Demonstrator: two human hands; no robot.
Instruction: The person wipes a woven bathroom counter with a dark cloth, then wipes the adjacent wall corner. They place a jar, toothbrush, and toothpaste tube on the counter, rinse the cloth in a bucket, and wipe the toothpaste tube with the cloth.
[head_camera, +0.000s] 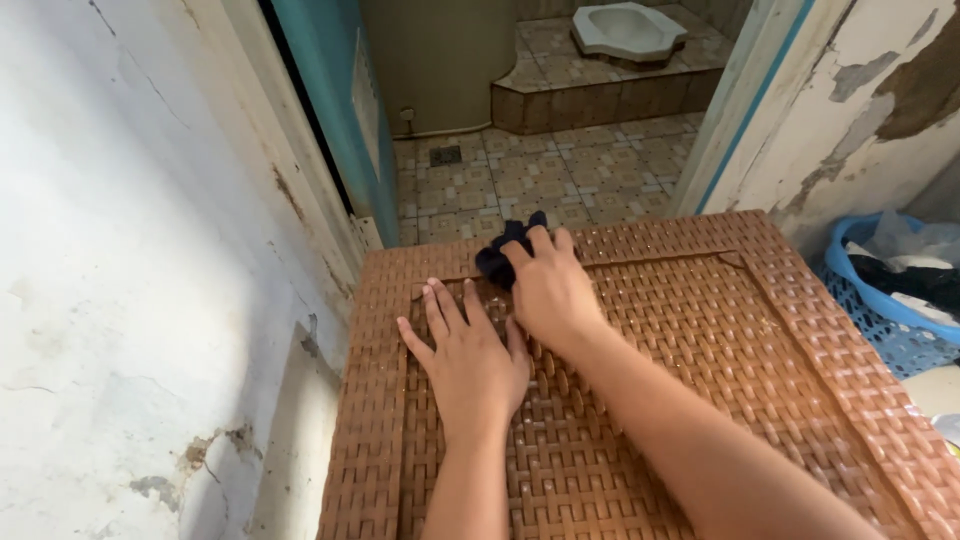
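Note:
A brown woven wicker top (760, 330) fills the lower middle of the head view. My left hand (468, 358) lies flat on it, palm down, fingers spread, holding nothing. My right hand (548, 290) reaches further forward, crossing just beside the left, and presses a small dark blue cloth (500, 255) against the far part of the wicker surface. The cloth is bunched under my fingertips and partly hidden by them.
A peeling white wall (130, 270) stands close on the left. Beyond the wicker top an open doorway shows a tiled bathroom floor (540, 175) with a squat toilet (625, 28) on a raised step. A blue laundry basket (890, 320) with clothes sits at the right.

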